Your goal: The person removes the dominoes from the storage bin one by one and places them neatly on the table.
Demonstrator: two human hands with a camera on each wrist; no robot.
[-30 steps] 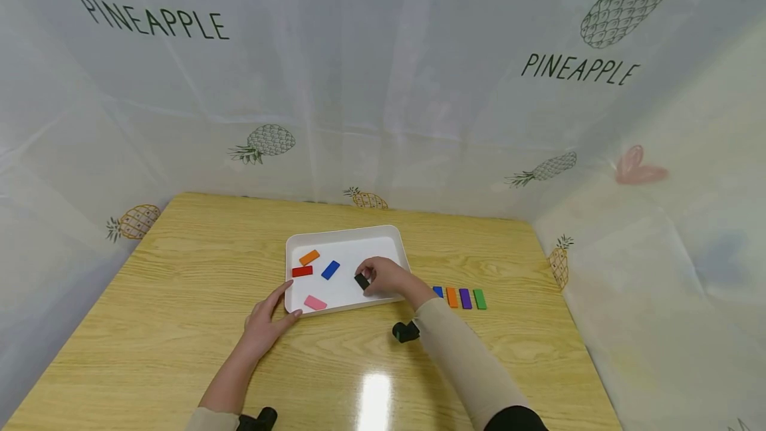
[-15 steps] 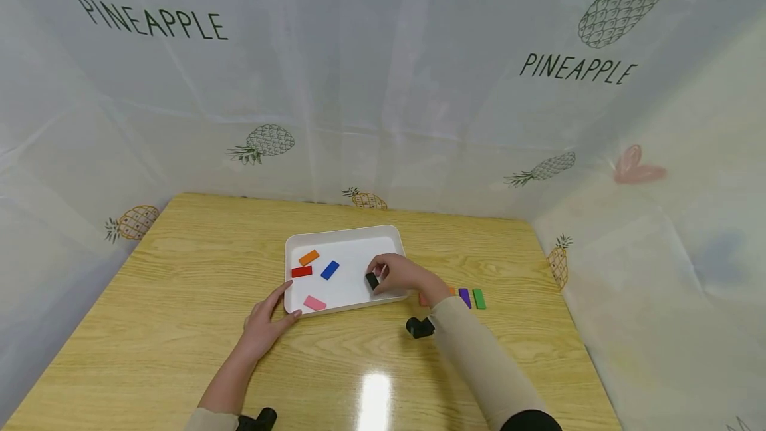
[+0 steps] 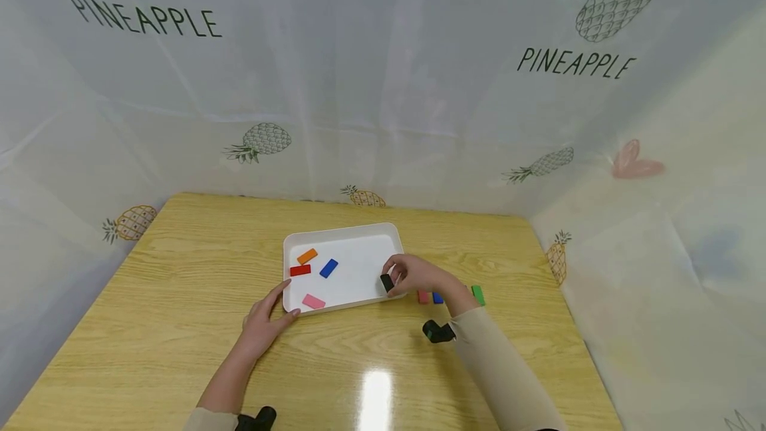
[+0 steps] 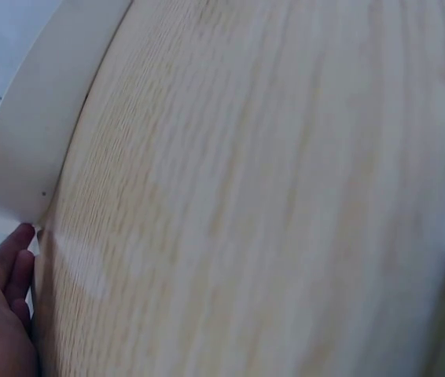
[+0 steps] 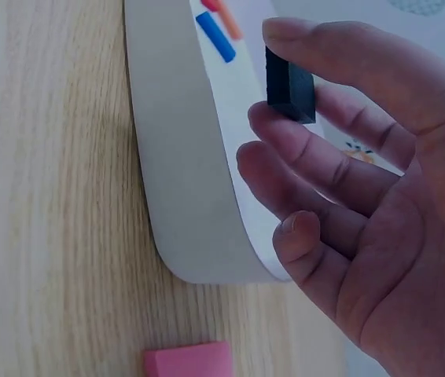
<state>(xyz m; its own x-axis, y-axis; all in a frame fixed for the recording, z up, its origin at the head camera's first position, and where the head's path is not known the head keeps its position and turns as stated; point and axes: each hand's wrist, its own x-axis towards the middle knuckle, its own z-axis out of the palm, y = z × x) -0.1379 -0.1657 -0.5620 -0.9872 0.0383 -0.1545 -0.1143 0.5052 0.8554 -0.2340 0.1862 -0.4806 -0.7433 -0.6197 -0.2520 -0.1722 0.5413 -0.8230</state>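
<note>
My right hand point(image 3: 421, 275) pinches a small black block point(image 3: 387, 283) between thumb and fingertips. In the head view it overlaps the right end of the white tray point(image 3: 359, 255); the right wrist view has the black block point(image 5: 292, 88) above the rim. My left hand point(image 3: 262, 326) touches the tray's near left corner, thumb and fingers spread; the left wrist view catches those fingers beside the tray wall point(image 4: 38, 110). Inside the tray lie an orange block point(image 3: 307, 256), a red block point(image 3: 300, 270), a blue block point(image 3: 328, 268) and a pink block point(image 3: 314, 301).
Right of the tray, a row of blocks stands on the wooden table point(image 3: 359, 344): a pinkish one point(image 3: 423, 297), a blue one point(image 3: 438, 298) and a green one point(image 3: 478, 294) show, others hidden behind my right wrist. A pineapple-printed sheet point(image 3: 383, 85) hangs behind the table.
My right hand has carried the black block rightward from the middle of the tray to its right end. The left hand has stayed at the corner.
</note>
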